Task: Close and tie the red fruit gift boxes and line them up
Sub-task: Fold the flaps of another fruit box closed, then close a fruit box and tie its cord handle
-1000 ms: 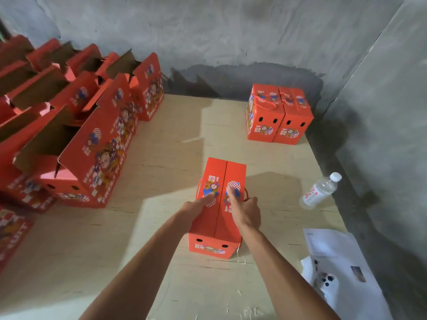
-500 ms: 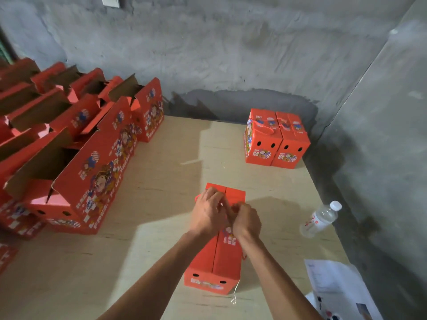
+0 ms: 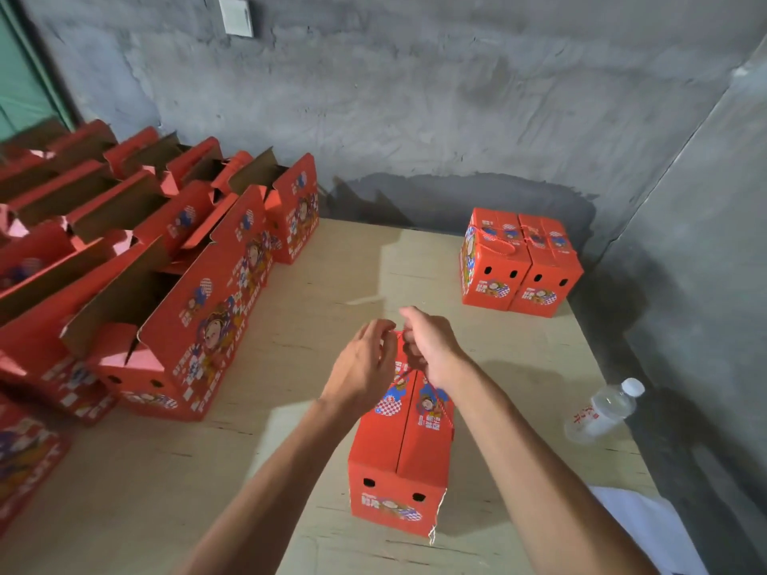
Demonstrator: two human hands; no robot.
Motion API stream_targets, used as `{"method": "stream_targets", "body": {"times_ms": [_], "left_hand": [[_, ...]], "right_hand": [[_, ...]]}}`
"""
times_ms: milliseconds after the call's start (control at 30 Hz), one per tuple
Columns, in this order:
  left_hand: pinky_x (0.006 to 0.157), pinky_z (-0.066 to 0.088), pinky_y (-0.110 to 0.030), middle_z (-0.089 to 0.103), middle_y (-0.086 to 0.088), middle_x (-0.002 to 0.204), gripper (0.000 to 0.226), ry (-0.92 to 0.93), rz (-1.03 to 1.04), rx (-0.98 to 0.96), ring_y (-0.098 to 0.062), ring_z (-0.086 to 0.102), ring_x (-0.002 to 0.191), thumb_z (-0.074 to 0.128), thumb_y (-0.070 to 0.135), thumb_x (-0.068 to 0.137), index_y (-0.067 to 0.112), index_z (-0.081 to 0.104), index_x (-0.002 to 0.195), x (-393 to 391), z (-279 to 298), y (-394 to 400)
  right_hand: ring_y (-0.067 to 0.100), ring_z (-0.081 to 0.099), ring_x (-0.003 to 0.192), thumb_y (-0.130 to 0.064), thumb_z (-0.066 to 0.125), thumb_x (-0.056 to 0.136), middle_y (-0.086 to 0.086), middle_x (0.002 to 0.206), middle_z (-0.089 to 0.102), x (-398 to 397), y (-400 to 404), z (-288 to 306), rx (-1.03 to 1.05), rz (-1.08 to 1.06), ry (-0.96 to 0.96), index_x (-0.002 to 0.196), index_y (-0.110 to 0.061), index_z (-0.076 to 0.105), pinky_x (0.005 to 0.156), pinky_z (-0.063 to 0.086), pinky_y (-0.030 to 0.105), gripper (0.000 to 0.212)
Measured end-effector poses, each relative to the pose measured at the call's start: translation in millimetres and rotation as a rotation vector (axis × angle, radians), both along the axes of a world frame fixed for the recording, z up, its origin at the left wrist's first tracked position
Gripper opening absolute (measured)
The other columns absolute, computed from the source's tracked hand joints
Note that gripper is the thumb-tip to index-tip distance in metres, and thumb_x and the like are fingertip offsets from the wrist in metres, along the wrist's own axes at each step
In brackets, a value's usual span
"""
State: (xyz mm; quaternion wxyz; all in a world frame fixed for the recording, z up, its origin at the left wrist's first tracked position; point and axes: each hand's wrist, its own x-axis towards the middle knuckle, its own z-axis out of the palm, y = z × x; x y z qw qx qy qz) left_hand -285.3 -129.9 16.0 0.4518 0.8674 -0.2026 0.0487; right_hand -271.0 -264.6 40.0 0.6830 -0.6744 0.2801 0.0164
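The closed gift box (image 3: 398, 441) is printed red cardboard with a slight sheen; its cord (image 3: 440, 402) is twisted red string. The open boxes (image 3: 174, 325) show raw brown corrugated card inside. The desk (image 3: 352, 267) is pale, matt plywood. The water bottle (image 3: 602, 410) is clear plastic. The wall (image 3: 456, 97) is rough grey cement.

Closed red box (image 3: 396, 446) mid-table w/ cord (image 3: 440, 402); two tied boxes (image 3: 519, 263) far corner.

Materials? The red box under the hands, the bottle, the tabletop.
Red box: printed corrugated cardboard, likely; open boxes show brown raw insides.
Bottle: clear plastic, white cap.
Tabletop: pale bare plywood, apparently; matte with faint grain.
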Motion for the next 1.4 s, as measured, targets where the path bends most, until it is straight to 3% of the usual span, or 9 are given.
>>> {"method": "stream_targets", "body": {"times_ms": [100,200,333,467,567,900,1200,1333,1400], "left_hand": [[0.097,0.044,-0.038,0.065,-0.009,0.128,0.037,-0.053,-0.147,0.106,-0.031,0.058,0.118,0.05,0.024,0.102,0.012,0.058,0.136,-18.7,-10.7,-2.5],[0.123,0.021,-0.035,0.029,-0.006,0.165,0.07,-0.124,-0.132,0.24,-0.021,0.025,0.152,0.049,0.04,0.101,0.012,0.024,0.16,-23.0,-14.1,-16.3],[0.128,-0.001,-0.034,-0.012,0.0,0.169,0.092,-0.249,-0.112,0.293,-0.014,-0.015,0.156,0.049,0.052,0.093,0.015,0.001,0.163,-0.8,-7.9,-32.7],[0.117,0.034,-0.036,0.028,-0.003,0.166,0.078,-0.451,-0.221,0.364,-0.015,0.026,0.153,0.068,0.04,0.084,0.011,0.045,0.152,39.3,-10.0,-53.9],[0.109,0.039,-0.032,0.047,0.004,0.155,0.058,-0.532,-0.309,0.418,-0.008,0.043,0.143,0.062,0.032,0.083,0.02,0.062,0.139,82.1,-13.0,-73.4],[0.113,0.043,-0.033,0.062,0.011,0.14,0.045,-0.577,-0.318,0.421,-0.007,0.053,0.135,0.056,0.027,0.091,0.024,0.065,0.134,241.3,-35.7,-168.9],[0.119,0.034,-0.035,0.058,0.009,0.146,0.043,-0.517,-0.329,0.455,-0.009,0.048,0.14,0.057,0.033,0.099,0.023,0.061,0.141,358.0,-96.2,-269.1],[0.123,-0.012,-0.035,0.025,-0.001,0.167,0.052,-0.43,-0.356,0.479,-0.016,0.012,0.157,0.034,0.022,0.109,0.014,0.029,0.16,379.1,-127.1,-303.7],[0.121,-0.019,-0.034,0.019,-0.003,0.169,0.054,-0.431,-0.332,0.465,-0.016,0.007,0.157,0.031,0.018,0.107,0.012,0.025,0.161,385.1,-136.7,-313.6]], "right_hand": [[0.009,0.019,0.033,-0.021,0.053,0.097,-0.009,0.045,0.027,21.0,-14.2,21.4,0.106,-0.079,-0.048,0.065,-0.022,0.037,0.036,0.015,0.018,0.035],[0.009,0.019,0.035,-0.02,0.052,0.098,-0.007,0.047,0.027,42.7,-19.8,46.7,0.085,-0.06,-0.062,0.066,-0.02,0.038,0.037,0.014,0.019,0.035],[0.009,0.022,0.036,-0.019,0.053,0.096,-0.005,0.05,0.035,76.0,-29.3,67.6,0.025,-0.064,-0.106,0.07,-0.015,0.049,0.038,0.015,0.02,0.026],[0.009,0.022,0.037,-0.019,0.054,0.096,-0.004,0.052,0.036,128.5,-48.6,88.0,-0.015,-0.05,-0.143,0.077,-0.011,0.055,0.037,0.017,0.02,0.021],[0.008,0.021,0.035,-0.025,0.06,0.096,-0.007,0.047,0.033,173.3,-68.6,101.4,0.025,-0.03,-0.158,0.076,-0.013,0.055,0.037,0.017,0.02,0.024],[0.006,0.021,0.035,-0.033,0.061,0.097,-0.009,0.048,0.031,319.1,-159.5,96.5,-0.046,0.002,-0.09,0.083,-0.011,0.054,0.035,0.018,0.02,0.027],[0.008,0.022,0.035,-0.029,0.064,0.094,-0.005,0.048,0.03,415.5,-246.1,50.7,-0.097,-0.11,-0.044,0.081,-0.007,0.057,0.038,0.019,0.019,0.027],[0.009,0.024,0.037,-0.033,0.064,0.093,-0.005,0.045,0.032,436.9,-272.5,17.3,-0.146,-0.111,0.006,0.081,-0.007,0.06,0.042,0.021,0.023,0.029],[0.011,0.028,0.037,-0.032,0.062,0.094,-0.004,0.047,0.036,441.0,-281.3,-1.4,-0.163,-0.107,0.012,0.08,-0.008,0.06,0.046,0.023,0.026,0.027]]}}
